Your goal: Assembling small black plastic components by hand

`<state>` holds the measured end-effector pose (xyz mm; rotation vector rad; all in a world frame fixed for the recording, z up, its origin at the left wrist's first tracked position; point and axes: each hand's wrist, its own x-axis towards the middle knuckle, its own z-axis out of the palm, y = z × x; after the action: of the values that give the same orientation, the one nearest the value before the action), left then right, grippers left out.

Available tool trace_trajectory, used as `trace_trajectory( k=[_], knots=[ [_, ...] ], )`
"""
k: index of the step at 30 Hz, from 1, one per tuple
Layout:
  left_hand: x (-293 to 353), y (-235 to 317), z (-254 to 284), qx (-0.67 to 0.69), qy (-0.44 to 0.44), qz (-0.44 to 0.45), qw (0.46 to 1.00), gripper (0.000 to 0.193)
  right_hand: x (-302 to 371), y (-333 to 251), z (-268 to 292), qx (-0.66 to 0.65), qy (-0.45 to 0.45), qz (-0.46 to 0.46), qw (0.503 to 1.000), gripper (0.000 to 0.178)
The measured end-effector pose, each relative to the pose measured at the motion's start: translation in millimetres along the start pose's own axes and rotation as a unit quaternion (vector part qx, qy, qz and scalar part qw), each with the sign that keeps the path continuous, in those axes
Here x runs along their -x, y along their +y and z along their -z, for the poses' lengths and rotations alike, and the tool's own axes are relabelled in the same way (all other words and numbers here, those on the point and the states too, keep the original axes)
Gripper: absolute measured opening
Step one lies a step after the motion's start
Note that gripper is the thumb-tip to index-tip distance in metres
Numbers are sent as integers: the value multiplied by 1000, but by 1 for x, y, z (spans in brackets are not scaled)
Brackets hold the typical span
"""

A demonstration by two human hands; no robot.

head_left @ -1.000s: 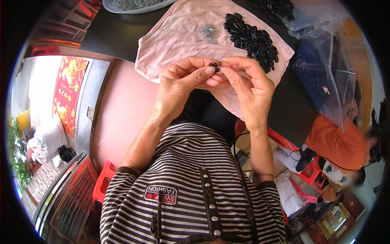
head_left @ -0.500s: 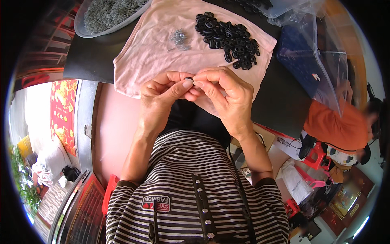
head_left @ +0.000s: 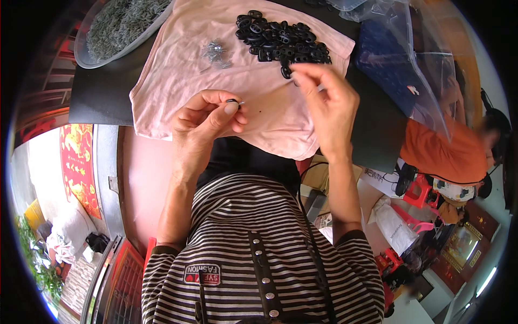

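Observation:
Between thumb and fingertips my left hand (head_left: pixel 208 116) pinches a small black plastic piece (head_left: pixel 232 101). A thin silvery bit (head_left: pixel 241 102) sticks out beside it. My right hand (head_left: pixel 330 102), somewhat blurred, is at the near edge of a pile of black oval plastic cord locks (head_left: pixel 283 40) with holes. Its thumb and index finger are apart, close to a cord lock (head_left: pixel 286 72) at that edge; I cannot tell whether they touch it. A small heap of fine silvery metal pieces (head_left: pixel 216 52) lies left of the pile, on a pink cloth (head_left: pixel 178 70).
A clear plastic tub (head_left: pixel 81 40) full of similar grey metal pieces stands at the far left of the dark table (head_left: pixel 100 89). Clear plastic bags (head_left: pixel 426 65) lie at the far right. Beyond the table's right side is another person's orange sleeve (head_left: pixel 445 154).
My right hand has parted from my left and moved right and away from me to the black pile. My left hand keeps its pinch. The whole view has shifted slightly.

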<state>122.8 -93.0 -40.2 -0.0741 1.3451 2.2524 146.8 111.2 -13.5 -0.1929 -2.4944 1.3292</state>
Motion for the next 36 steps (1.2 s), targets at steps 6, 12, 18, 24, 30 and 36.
trace_trajectory(
  k=[6, 12, 18, 24, 30, 36],
  knots=[
    [-2, -1, 4, 0, -28, 4, 1000, 14, -22, 24, 5, 172, 45, 77, 981, 14],
    [-1, 0, 2, -13, -22, -2, 1000, 13, -20, 19, 6, 241, 33, 99, 965, 14],
    [4, -4, 1, -2, -2, -40, 999, 13, -4, 5, 6, 119, 7, 78, 990, 14],
    [12, 0, 1, 0, -16, -64, 998, 12, 15, 14, -8, 155, -48, 165, 973, 21],
    [43, -4, 0, -27, -32, -46, 998, 10, 31, 0, -2, 107, -4, 74, 991, 13],
    [50, -12, 1, -4, -77, -14, 997, 10, 35, 2, -17, 131, 14, 25, 991, 26]
  ],
)
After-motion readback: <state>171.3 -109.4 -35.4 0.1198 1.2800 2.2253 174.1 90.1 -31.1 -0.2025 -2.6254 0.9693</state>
